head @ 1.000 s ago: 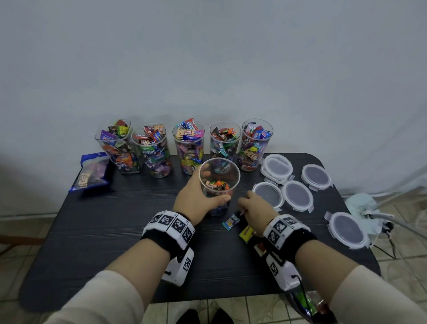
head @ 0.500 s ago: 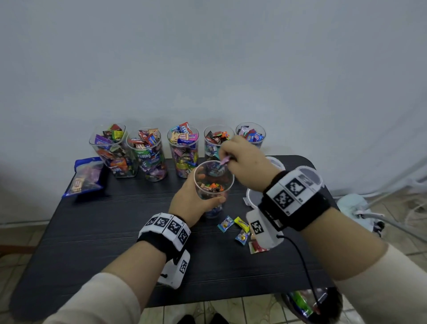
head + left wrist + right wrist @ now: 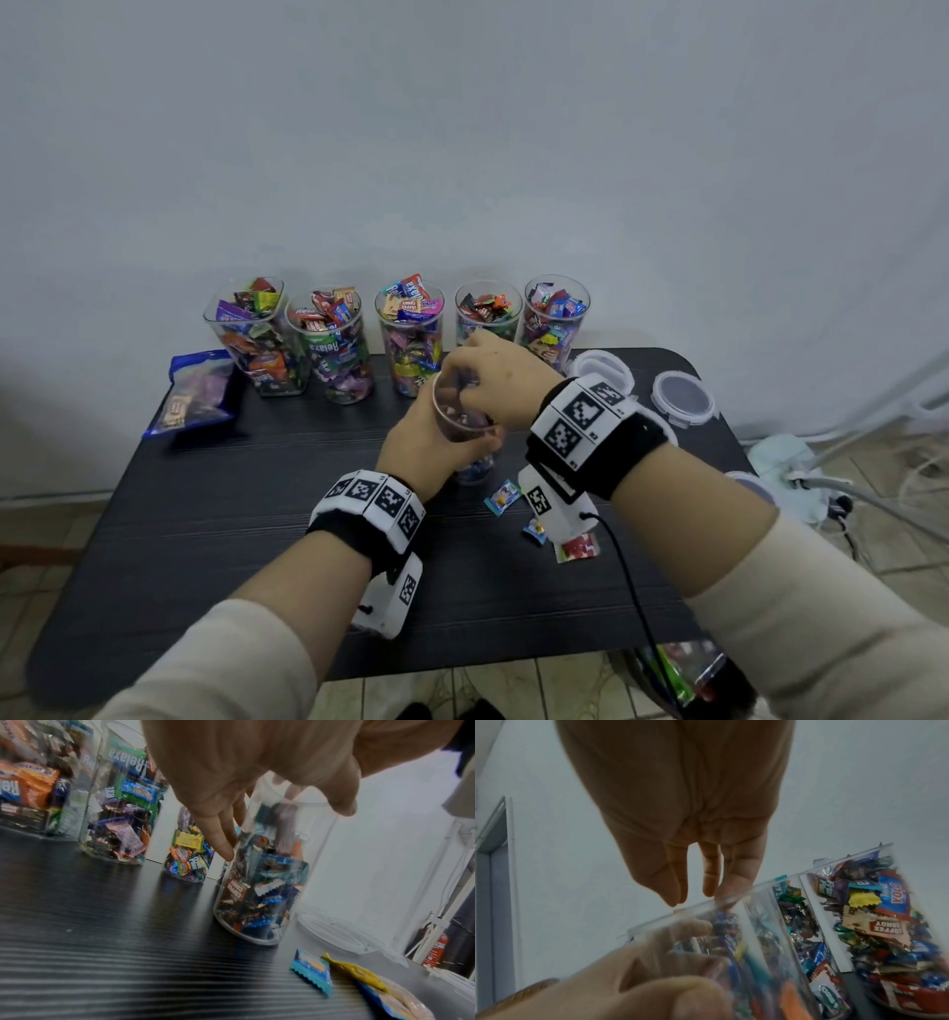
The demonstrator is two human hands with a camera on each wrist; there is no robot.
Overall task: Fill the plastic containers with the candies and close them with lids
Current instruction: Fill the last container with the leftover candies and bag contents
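Head view: left hand (image 3: pixel 426 452) grips the part-filled container (image 3: pixel 464 426) on the dark surface (image 3: pixel 231 514); right hand (image 3: pixel 495 380) hovers over its mouth, apparently dropping candy in. Next, gather the loose candies (image 3: pixel 503 497); lids (image 3: pixel 683 398) wait at the right.

Left wrist view: fingers (image 3: pixel 221 839) wrap the container (image 3: pixel 264 882).

Right wrist view: fingers (image 3: pixel 672 882) point down, loosely spread, holding nothing visible. Five full containers (image 3: pixel 411 339) crowd behind.
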